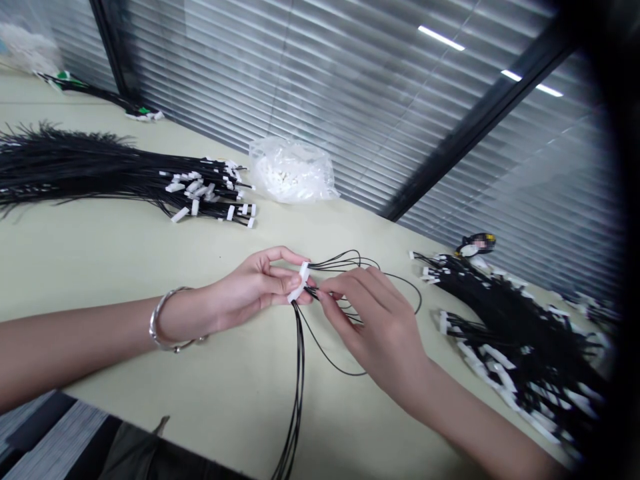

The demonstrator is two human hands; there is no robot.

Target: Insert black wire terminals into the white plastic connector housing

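Above the table, a white wire connector (pixel 300 283) sits between the thumb and fingers of my left hand (pixel 267 283), which is closed on it. Thin black wires (pixel 299 373) run from the connector; some hang down toward the table's front edge, others loop out to the right. My right hand (pixel 377 320) is pinched on black wires just right of the connector, thumb and index finger together. The exact wires in that pinch are partly hidden by the fingers. A silver bracelet (pixel 159 320) circles my left wrist.
A thick bundle of black wires with white connectors (pixel 115 170) lies at the left. Behind my hands stands a clear plastic bag of small white parts (pixel 293 172). More wired connectors (pixel 515 327) pile up at the right. Blinds (pixel 310 73) line the table's (pixel 210 393) back edge.
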